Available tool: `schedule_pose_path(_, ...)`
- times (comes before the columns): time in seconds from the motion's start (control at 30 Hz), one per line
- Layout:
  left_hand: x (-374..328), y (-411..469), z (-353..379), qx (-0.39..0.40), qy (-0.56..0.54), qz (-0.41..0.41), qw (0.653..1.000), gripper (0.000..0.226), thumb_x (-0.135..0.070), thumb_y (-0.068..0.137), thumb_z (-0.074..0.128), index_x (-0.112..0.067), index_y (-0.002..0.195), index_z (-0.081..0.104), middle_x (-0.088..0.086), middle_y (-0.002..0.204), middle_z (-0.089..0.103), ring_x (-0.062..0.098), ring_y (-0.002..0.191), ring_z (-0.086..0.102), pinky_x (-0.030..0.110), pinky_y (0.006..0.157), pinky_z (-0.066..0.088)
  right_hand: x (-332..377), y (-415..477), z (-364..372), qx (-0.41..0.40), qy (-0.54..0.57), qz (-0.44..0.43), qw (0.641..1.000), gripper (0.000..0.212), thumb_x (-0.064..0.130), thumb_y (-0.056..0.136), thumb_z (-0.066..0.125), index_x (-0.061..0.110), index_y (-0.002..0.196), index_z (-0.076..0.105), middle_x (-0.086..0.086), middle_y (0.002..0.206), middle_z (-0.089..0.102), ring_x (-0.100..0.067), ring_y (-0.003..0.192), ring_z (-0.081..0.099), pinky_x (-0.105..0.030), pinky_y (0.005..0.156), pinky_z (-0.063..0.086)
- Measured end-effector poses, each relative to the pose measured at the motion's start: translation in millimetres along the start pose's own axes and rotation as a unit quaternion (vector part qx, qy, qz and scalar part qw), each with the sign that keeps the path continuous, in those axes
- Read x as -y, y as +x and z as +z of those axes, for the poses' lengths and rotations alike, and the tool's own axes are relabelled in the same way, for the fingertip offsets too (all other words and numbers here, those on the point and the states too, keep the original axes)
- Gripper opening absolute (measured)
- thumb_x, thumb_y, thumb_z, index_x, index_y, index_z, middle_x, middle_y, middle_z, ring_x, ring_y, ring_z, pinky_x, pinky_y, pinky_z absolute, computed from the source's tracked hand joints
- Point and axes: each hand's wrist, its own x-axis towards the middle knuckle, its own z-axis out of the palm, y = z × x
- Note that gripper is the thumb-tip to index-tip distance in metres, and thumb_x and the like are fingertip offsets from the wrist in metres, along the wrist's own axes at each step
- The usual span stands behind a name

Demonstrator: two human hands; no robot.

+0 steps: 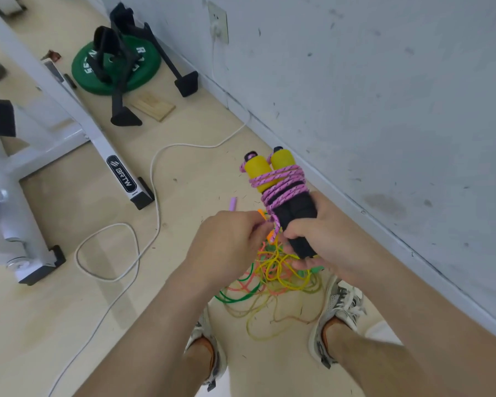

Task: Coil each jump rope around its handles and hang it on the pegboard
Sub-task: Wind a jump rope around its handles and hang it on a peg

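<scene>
right hand (321,236) grips the black lower ends of the 2 yellow-and-black handles (298,209), so they sit side by side as 1 winding core. left hand (226,245) pinches the free tail of the pink jump rope (281,186), which is coiled around the handles, probably to tuck it. tangled yellow, green and orange ropes (278,270) lie on the floor between the shoes. no pegboard in view.
</scene>
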Motion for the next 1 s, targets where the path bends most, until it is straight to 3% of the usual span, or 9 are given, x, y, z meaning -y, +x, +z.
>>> schedule_pose_path(0.1,-5,1,-2,0.030,0.008,-0.013,0.999,0.046,-0.048,0.099,0.033,-0.018,0.072,0.055,0.004,0.064,0.060,0.031,0.070,0.057,0.038,0.061,0.042,-5,5,3,-0.073,-0.186,-0.057,0.978,0.040,0.009,0.079,0.062,0.020,0.113,0.044,-0.008,0.089,0.061,-0.029,0.074,0.065,-0.049,0.063,0.060)
schedule_pose_path(0.2,-8,0,-5,0.041,-0.016,-0.014,0.999,0.049,-0.049,0.098,0.038,-0.014,0.064,0.049,0.003,0.055,0.049,0.028,0.063,0.050,0.036,0.055,0.035,-9,4,6,-0.104,-0.377,-0.113,0.913,0.033,0.019,0.083,0.059,0.017,0.107,0.035,0.000,0.077,0.050,-0.029,0.071,0.056,-0.039,0.058,0.046)
schedule_pose_path(0.37,-15,-6,-8,0.063,0.046,0.049,0.996,0.028,-0.042,0.094,0.049,-0.019,0.083,0.061,-0.002,0.069,0.055,0.020,0.069,0.047,0.033,0.058,0.029,-18,1,11,-0.079,-0.528,-0.109,0.839,0.035,0.017,0.086,0.056,0.018,0.097,0.023,-0.002,0.083,0.044,-0.030,0.071,0.045,-0.034,0.060,0.036)
schedule_pose_path(0.5,-16,-5,-7,0.055,0.041,0.021,0.997,0.035,-0.046,0.096,0.044,-0.020,0.076,0.056,-0.002,0.062,0.048,0.020,0.067,0.047,0.034,0.055,0.026,-20,-1,11,-0.036,-0.543,-0.120,0.830,0.046,0.044,0.083,0.062,0.023,0.098,0.024,-0.002,0.104,0.050,-0.027,0.078,0.052,-0.034,0.059,0.038)
schedule_pose_path(0.6,-17,-5,-5,0.061,-0.026,-0.008,0.998,0.043,-0.047,0.095,0.046,-0.015,0.066,0.054,0.003,0.055,0.048,0.020,0.058,0.046,0.034,0.051,0.027,-20,-1,10,-0.034,-0.527,-0.138,0.838,0.053,0.066,0.076,0.058,0.025,0.097,0.032,0.004,0.099,0.053,-0.025,0.084,0.060,-0.035,0.063,0.046)
schedule_pose_path(0.7,-20,-3,-9,0.076,-0.180,-0.061,0.979,0.049,-0.040,0.091,0.056,-0.003,0.059,0.054,0.012,0.051,0.051,0.017,0.047,0.040,0.035,0.050,0.033,-20,0,13,-0.067,-0.512,-0.181,0.837,0.041,0.058,0.085,0.053,0.025,0.098,0.033,0.004,0.092,0.056,-0.027,0.081,0.060,-0.037,0.063,0.049)
schedule_pose_path(0.83,-13,-2,-27,0.115,-0.375,-0.109,0.913,0.047,-0.032,0.084,0.072,-0.003,0.054,0.049,0.003,0.045,0.039,0.013,0.044,0.032,0.023,0.047,0.027,-19,4,9,-0.066,-0.499,-0.179,0.845,0.034,0.059,0.084,0.051,0.029,0.098,0.041,0.006,0.089,0.060,-0.026,0.082,0.060,-0.038,0.066,0.050)
schedule_pose_path(0.93,-1,-1,-37,0.080,-0.349,-0.089,0.930,0.055,-0.039,0.069,0.083,0.006,0.063,0.052,0.018,0.053,0.038,0.017,0.051,0.034,0.029,0.050,0.029,-15,4,3,0.024,-0.521,-0.131,0.843,0.027,0.053,0.081,0.055,0.034,0.099,0.050,0.008,0.091,0.059,-0.021,0.087,0.058,-0.034,0.068,0.047)
schedule_pose_path(1.0,5,-2,-39,0.021,-0.258,-0.077,0.963,0.055,-0.050,0.058,0.084,-0.002,0.060,0.058,0.016,0.051,0.044,0.014,0.049,0.033,0.029,0.050,0.028,-11,1,0,0.107,-0.508,-0.097,0.849,0.015,0.045,0.078,0.062,0.034,0.086,0.055,0.006,0.084,0.060,-0.022,0.081,0.060,-0.035,0.064,0.046)
